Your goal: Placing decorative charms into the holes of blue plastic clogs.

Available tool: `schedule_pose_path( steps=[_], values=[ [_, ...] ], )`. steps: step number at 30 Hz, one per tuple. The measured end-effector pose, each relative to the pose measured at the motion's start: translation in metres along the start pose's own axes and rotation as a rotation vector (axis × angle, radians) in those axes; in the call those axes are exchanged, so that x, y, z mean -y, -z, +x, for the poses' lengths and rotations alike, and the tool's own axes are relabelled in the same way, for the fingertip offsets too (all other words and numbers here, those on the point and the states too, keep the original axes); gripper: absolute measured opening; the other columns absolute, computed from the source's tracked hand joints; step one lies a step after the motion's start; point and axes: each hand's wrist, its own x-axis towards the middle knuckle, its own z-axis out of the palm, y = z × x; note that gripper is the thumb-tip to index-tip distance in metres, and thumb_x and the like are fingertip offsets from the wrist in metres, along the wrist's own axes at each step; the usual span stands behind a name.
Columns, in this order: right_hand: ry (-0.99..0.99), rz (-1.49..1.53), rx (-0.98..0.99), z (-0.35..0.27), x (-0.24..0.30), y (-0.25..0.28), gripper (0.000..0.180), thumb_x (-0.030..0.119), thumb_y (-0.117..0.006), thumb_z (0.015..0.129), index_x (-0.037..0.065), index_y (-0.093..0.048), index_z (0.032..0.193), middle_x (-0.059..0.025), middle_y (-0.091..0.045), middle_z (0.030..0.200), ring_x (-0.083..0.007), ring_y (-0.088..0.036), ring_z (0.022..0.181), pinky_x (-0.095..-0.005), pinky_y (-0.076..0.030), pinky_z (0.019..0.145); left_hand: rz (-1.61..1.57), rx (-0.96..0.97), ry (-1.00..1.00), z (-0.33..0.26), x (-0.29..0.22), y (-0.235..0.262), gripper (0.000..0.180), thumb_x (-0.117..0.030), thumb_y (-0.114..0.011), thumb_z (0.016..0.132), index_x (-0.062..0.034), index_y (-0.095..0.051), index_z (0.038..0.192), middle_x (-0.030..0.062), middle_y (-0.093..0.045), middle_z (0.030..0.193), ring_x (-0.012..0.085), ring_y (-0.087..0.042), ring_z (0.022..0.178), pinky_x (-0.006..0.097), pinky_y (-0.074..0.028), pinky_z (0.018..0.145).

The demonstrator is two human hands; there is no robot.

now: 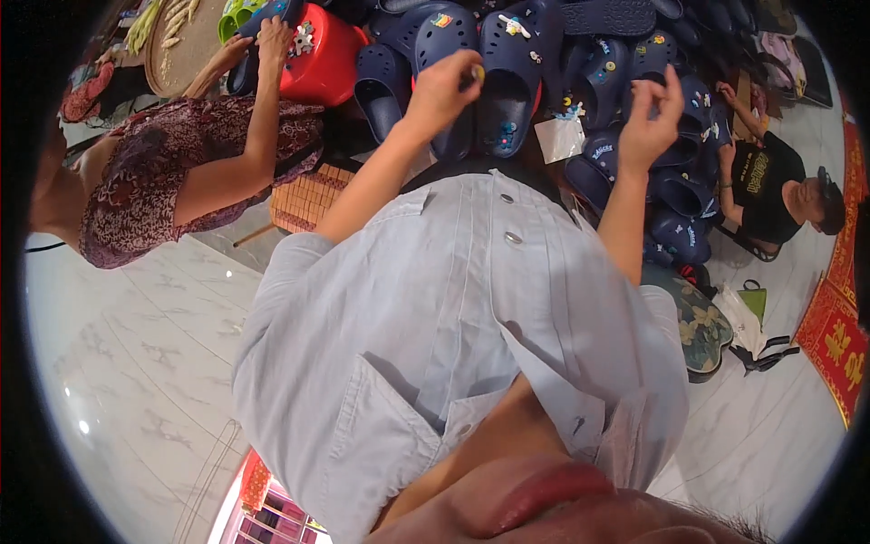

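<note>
Pinching a small yellow piece (478, 72), left hand (442, 98) at 12 o'clock, by navy clogs (518, 71); right hand (651, 127) at 2 o'clock, grip: can't tell.

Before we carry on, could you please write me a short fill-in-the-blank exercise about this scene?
1. The person's bare left hand has a small ____ object at its fingertips.
2. The large glossy red object is to the ____ of the perforated dark-blue foam clogs.
3. In the picture, the flat white rectangular piece shows ____ the left hand and the bare right hand.
4. The capped co-worker at far right wears a ____ T-shirt.

Missing words: yellow; left; between; black.
</note>
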Motion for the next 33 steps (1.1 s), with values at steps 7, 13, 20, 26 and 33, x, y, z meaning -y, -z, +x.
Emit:
schedule_pose_path(
  steps=[7,13,20,26,33],
  values=[
    [0.323,-0.052,0.192,-0.022,0.008,-0.059,0.040,0.020,-0.071,0.083,0.008,-0.061,0.120,-0.0090,-0.063,0.101,-0.0282,-0.058,0.097,-0.0381,-0.044,0.086,-0.204,-0.083,0.166,0.044,0.045,0.000,0.024,-0.007,-0.075,0.079,-0.0015,-0.063,0.100,0.0082,-0.072,0.094,0.0157,-0.070,0.085,0.028,-0.055,0.076],
    [0.288,-0.200,0.474,-0.090,-0.013,-0.111,0.067,0.032,-0.076,0.076,0.018,-0.050,0.136,-0.0106,-0.047,0.130,-0.0317,-0.043,0.121,-0.0472,-0.034,0.099,-0.133,0.121,0.171,0.081,0.062,-0.017,0.025,-0.013,-0.076,0.080,-0.0005,-0.065,0.098,0.0098,-0.071,0.094,0.0170,-0.070,0.088,0.029,-0.054,0.078],
    [0.266,-0.312,0.456,-0.099,-0.023,-0.123,0.068,0.004,-0.067,0.073,0.023,-0.050,0.136,-0.0110,-0.047,0.132,-0.0319,-0.044,0.122,-0.0474,-0.038,0.098,0.114,0.275,0.022,0.093,0.072,-0.032,0.024,-0.013,-0.073,0.080,-0.0019,-0.066,0.101,0.0149,-0.071,0.091,0.0280,-0.070,0.085,0.035,-0.053,0.076],
    [0.278,-0.317,0.421,-0.101,-0.022,-0.121,0.071,0.000,-0.065,0.070,0.023,-0.050,0.135,-0.0104,-0.048,0.132,-0.0316,-0.045,0.121,-0.0466,-0.040,0.097,0.073,0.266,-0.023,0.089,0.074,-0.033,0.016,-0.014,-0.071,0.079,-0.0027,-0.069,0.090,0.0176,-0.069,0.086,0.0343,-0.067,0.083,0.041,-0.051,0.074],
    [0.260,-0.333,0.442,-0.103,-0.024,-0.123,0.071,0.001,-0.065,0.071,0.025,-0.049,0.136,-0.0103,-0.048,0.132,-0.0314,-0.044,0.121,-0.0468,-0.038,0.098,0.119,0.258,-0.010,0.082,0.070,-0.033,0.023,-0.018,-0.070,0.082,-0.0003,-0.072,0.096,0.0177,-0.070,0.088,0.0325,-0.068,0.083,0.037,-0.052,0.074]
  ],
)
